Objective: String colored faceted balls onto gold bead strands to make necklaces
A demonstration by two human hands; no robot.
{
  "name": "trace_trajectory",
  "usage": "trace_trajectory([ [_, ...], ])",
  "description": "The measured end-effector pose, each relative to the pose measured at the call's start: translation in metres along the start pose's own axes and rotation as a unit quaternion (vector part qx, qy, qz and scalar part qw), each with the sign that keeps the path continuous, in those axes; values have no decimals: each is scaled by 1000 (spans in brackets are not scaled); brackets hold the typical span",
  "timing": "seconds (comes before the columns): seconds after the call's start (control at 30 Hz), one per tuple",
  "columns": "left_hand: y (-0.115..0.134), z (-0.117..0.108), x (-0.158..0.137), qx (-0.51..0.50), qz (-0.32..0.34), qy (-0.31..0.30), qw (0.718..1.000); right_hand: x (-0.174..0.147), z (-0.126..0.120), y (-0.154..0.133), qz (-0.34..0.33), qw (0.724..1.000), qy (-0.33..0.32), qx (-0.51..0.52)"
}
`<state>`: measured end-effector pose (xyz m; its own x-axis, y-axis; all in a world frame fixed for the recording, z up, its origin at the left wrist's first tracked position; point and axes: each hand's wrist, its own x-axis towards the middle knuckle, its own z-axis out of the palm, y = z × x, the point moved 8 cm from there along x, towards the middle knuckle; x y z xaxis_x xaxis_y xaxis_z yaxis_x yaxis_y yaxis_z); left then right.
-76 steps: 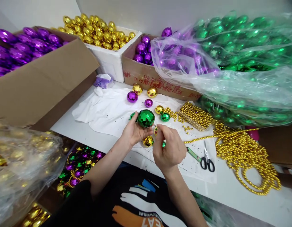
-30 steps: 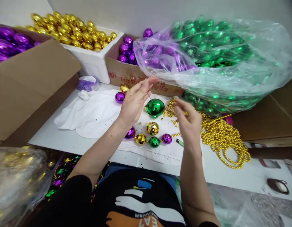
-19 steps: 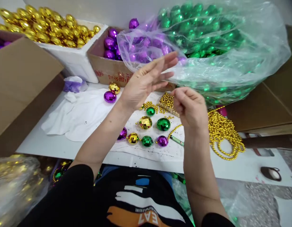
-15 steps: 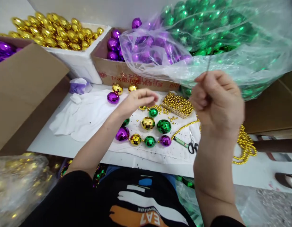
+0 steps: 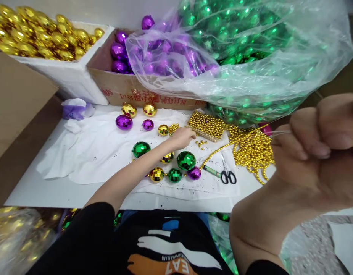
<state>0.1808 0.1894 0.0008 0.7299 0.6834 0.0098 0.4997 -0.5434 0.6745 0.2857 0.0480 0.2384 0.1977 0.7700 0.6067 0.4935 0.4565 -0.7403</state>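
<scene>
Left hand [image 5: 184, 138] hangs just beside the gold beads [image 5: 206, 124] — I cannot tell whether it grips any — while the right hand [image 5: 319, 145], well apart, is curled on pale thread [image 5: 282, 132]. Strung balls [image 5: 174, 175] lie below the left hand, partly blocked by its forearm [image 5: 127, 177]; scissors [image 5: 228, 177] lie between the hands.

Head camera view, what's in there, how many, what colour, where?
Foam box: one, white, back left, with gold balls
Cardboard boxes: two, brown, left and middle
Purple balls: many, purple, middle box
Plastic bags: at least two, clear, back right with green balls, lower left
Cloth: one, white, on table
Loose balls: at least five gold, three green, three purple, on cloth
Small beads: many, gold, back of cloth
Bead strands: uncounted, gold, right
Scissors: one, black-handled, right
Slim tool: one, green, beside scissors
Packet: one, purple and white, left
Left hand: one, bare, near small beads
Right hand: one, bare, far right, with thread
</scene>
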Motion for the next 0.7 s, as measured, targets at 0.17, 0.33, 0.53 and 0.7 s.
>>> trace_trajectory([
  [0.17,9,62,33,90,39,-108,989,-20,2,44,122,962,44,240],
  [0.33,7,77,40,91,46,-118,988,-37,-6,73,143,961,55,230],
  [0.53,4,58,37,54,30,-96,993,-60,0,107,208,939,106,253],
  [0.7,-15,2,8,-377,-103,29,920,-96,13,132,274,952,85,110],
])
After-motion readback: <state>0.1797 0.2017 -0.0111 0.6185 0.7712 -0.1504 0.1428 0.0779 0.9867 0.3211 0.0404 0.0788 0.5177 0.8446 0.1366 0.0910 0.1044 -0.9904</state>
